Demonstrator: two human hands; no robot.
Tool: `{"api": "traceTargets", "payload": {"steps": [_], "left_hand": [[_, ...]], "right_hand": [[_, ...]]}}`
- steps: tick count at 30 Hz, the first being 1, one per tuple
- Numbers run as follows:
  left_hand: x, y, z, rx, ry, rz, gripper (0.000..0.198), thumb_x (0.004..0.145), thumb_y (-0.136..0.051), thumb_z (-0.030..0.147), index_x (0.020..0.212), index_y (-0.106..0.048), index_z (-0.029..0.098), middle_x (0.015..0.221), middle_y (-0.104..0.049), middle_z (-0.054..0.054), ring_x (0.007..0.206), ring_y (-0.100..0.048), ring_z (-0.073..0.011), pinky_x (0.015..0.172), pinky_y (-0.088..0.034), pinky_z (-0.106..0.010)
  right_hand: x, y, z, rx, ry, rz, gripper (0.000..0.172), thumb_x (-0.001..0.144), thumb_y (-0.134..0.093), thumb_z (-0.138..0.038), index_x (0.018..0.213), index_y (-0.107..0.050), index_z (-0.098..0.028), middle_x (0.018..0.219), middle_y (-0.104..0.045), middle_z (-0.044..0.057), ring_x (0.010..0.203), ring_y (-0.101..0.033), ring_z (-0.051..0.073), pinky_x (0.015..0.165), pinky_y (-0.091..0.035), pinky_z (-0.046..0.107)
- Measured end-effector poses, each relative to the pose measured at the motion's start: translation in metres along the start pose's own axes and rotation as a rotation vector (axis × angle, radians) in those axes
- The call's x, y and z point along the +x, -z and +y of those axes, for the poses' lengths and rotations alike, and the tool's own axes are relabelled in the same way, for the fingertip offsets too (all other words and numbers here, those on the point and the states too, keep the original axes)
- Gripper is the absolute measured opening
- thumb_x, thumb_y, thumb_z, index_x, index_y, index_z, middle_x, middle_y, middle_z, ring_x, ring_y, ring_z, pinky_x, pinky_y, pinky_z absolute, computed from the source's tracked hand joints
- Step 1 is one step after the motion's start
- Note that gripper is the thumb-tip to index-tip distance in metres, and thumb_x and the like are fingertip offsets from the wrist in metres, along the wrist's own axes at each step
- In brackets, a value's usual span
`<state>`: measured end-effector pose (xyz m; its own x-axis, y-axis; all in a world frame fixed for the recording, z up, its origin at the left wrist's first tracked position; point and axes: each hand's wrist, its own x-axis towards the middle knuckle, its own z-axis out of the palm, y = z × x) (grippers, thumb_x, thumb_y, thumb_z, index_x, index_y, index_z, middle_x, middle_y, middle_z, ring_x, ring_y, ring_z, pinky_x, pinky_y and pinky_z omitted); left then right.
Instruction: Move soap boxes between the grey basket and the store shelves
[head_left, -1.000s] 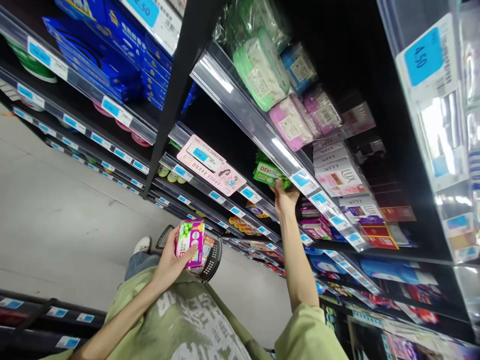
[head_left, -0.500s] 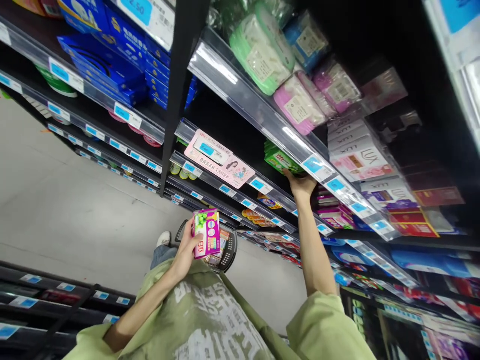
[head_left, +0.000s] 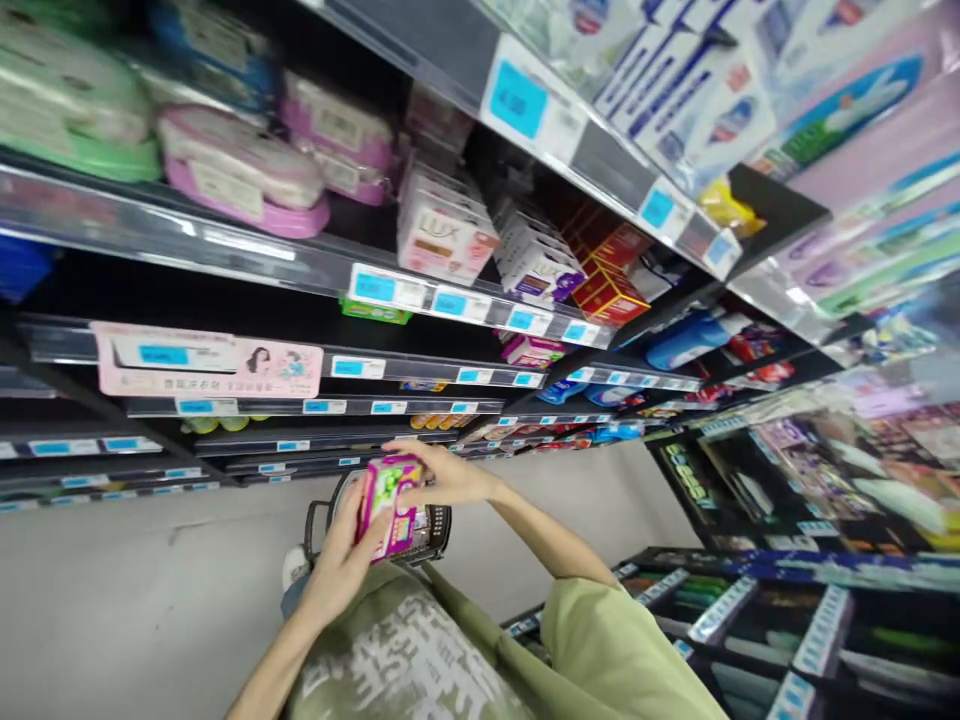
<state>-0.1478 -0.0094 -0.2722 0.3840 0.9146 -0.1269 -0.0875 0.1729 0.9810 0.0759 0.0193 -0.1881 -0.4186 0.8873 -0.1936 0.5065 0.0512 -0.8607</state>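
A pink-purple soap pack (head_left: 389,484) with a green picture on its front is held in front of my body. My left hand (head_left: 341,550) grips its left and lower side, with the thumb across the front. From the other side, my right hand (head_left: 446,476) has its fingers on the upper edge and its thumb over the printed face. Both hands are closed on this one pack. Below and partly behind it, a dark shopping basket (head_left: 441,530) with goods inside is mostly covered by the hands and the pack.
Shelves ahead hold green soap packs (head_left: 375,308), pink packs (head_left: 531,350), LUX boxes (head_left: 442,240) and plastic soap dishes (head_left: 244,170). Price tags line the shelf edges. Grey floor (head_left: 172,580) lies below at left. Another low shelf (head_left: 780,620) stands at right.
My right hand has left the green packs on the shelf and come down to the pink-purple soap pack in my left hand. My view has turned to the right.
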Motion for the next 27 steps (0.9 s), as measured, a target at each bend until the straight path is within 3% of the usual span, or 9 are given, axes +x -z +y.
{"api": "traceTargets", "payload": {"steps": [2, 5, 10, 13, 16, 18, 21, 24, 27], "left_hand": [[0.008, -0.026, 0.015, 0.097, -0.011, -0.095, 0.063, 0.093, -0.065, 0.051, 0.150, -0.046, 0.031, 0.148, -0.053, -0.010, 0.138, -0.051, -0.0337, 0.119, -0.040, -0.053], [0.021, -0.065, 0.033, 0.041, 0.028, -0.119, 0.078, 0.088, -0.071, 0.052, 0.154, -0.035, 0.032, 0.142, -0.056, -0.011, 0.121, -0.064, -0.0304, 0.102, -0.056, -0.047], [0.043, -0.112, 0.052, -0.153, 0.146, -0.116, 0.066, 0.079, -0.083, 0.050, 0.132, -0.056, 0.022, 0.135, -0.065, -0.013, 0.124, -0.063, -0.0323, 0.094, -0.061, -0.041], [0.059, -0.123, 0.061, -0.136, 0.259, -0.111, 0.059, 0.076, -0.087, 0.046, 0.122, -0.064, 0.017, 0.126, -0.071, -0.014, 0.116, -0.068, -0.0322, 0.091, -0.064, -0.043], [0.082, -0.120, 0.072, -0.077, 0.381, -0.084, 0.048, 0.074, -0.089, 0.043, 0.109, -0.072, 0.015, 0.109, -0.076, -0.012, 0.093, -0.075, -0.0273, 0.085, -0.066, -0.041], [0.102, -0.114, 0.083, -0.026, 0.422, -0.039, 0.040, 0.074, -0.088, 0.044, 0.101, -0.075, 0.016, 0.098, -0.078, -0.010, 0.083, -0.076, -0.0250, 0.082, -0.067, -0.039], [0.139, -0.113, 0.110, 0.066, 0.348, 0.060, 0.033, 0.073, -0.088, 0.042, 0.096, -0.077, 0.022, 0.096, -0.078, -0.007, 0.086, -0.076, -0.0232, 0.083, -0.066, -0.033], [0.183, -0.131, 0.139, 0.168, 0.184, 0.090, 0.035, 0.071, -0.090, 0.042, 0.097, -0.077, 0.023, 0.105, -0.078, -0.005, 0.096, -0.074, -0.0220, 0.088, -0.063, -0.029], [0.224, -0.161, 0.156, 0.280, -0.004, 0.003, 0.041, 0.072, -0.090, 0.041, 0.107, -0.074, 0.027, 0.114, -0.075, -0.003, 0.099, -0.073, -0.0214, 0.089, -0.061, -0.032]], "right_hand": [[-0.021, 0.007, 0.017, 0.102, -0.010, 0.092, 0.065, 0.075, -0.084, -0.049, 0.129, -0.060, -0.021, 0.114, -0.069, 0.005, 0.096, -0.067, 0.019, 0.083, -0.056, 0.031], [-0.051, 0.019, 0.038, 0.375, -0.060, 0.372, 0.056, 0.069, -0.089, -0.049, 0.110, -0.065, -0.018, 0.096, -0.069, 0.001, 0.082, -0.065, 0.016, 0.078, -0.056, 0.029], [-0.087, 0.022, 0.046, 0.838, -0.090, 0.786, 0.053, 0.071, -0.087, -0.052, 0.103, -0.058, -0.023, 0.101, -0.068, 0.000, 0.086, -0.067, 0.017, 0.073, -0.059, 0.029], [-0.101, 0.014, 0.045, 1.000, 0.016, 0.831, 0.054, 0.074, -0.086, -0.051, 0.111, -0.055, -0.026, 0.110, -0.066, 0.002, 0.098, -0.067, 0.019, 0.078, -0.062, 0.032], [-0.119, 0.004, 0.055, 1.116, 0.137, 0.723, 0.049, 0.082, -0.078, -0.054, 0.117, -0.057, -0.027, 0.118, -0.064, 0.004, 0.106, -0.067, 0.020, 0.086, -0.060, 0.035], [-0.134, -0.010, 0.075, 1.130, 0.152, 0.678, 0.040, 0.088, -0.072, -0.055, 0.112, -0.062, -0.025, 0.110, -0.066, 0.005, 0.101, -0.067, 0.019, 0.086, -0.058, 0.034], [-0.154, -0.047, 0.124, 1.169, 0.036, 0.716, 0.038, 0.089, -0.068, -0.058, 0.105, -0.066, -0.023, 0.094, -0.069, 0.004, 0.089, -0.067, 0.019, 0.078, -0.056, 0.032], [-0.169, -0.100, 0.177, 1.229, -0.214, 0.805, 0.049, 0.082, -0.067, -0.069, 0.103, -0.069, -0.025, 0.097, -0.073, 0.008, 0.093, -0.070, 0.026, 0.081, -0.058, 0.036], [-0.182, -0.141, 0.215, 1.228, -0.373, 0.861, 0.060, 0.070, -0.069, -0.079, 0.096, -0.073, -0.025, 0.091, -0.074, 0.011, 0.088, -0.070, 0.029, 0.080, -0.058, 0.040]]}}
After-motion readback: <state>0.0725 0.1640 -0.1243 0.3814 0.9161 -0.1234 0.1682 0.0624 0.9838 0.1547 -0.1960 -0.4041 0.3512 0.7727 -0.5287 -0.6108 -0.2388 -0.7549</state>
